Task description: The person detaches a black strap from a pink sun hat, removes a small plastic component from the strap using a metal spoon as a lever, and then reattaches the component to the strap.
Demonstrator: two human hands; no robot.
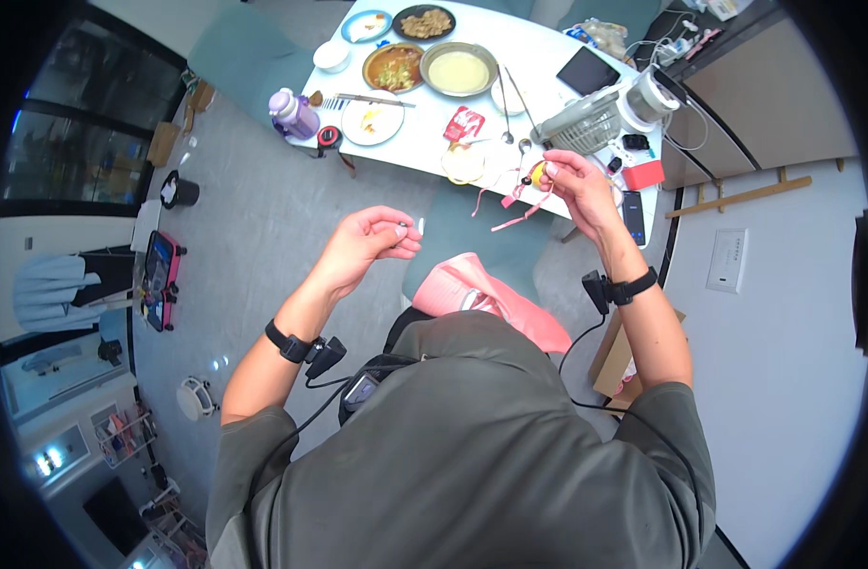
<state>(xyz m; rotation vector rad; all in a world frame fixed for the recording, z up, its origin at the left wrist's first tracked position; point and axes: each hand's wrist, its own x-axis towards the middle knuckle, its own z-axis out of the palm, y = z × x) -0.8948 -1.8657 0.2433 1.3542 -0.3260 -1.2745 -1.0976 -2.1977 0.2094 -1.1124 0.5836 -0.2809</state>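
Note:
My left hand is raised over the floor in front of me, thumb and fingers pinched together. A tiny dark bit shows at its fingertips, too small to name. My right hand, held up by the table's near edge, pinches a pink strap whose ends dangle below the fingers. A small yellow round piece sits at those fingertips. Across my lap lies a pink cloth item with a pale patch; what kind it is I cannot tell.
On the white table stand dishes of food, a shallow pan, a lilac bottle, a grey see-through basket-like appliance, a tablet and a phone. A grey-green chair is tucked against it. Cables run from my wristbands.

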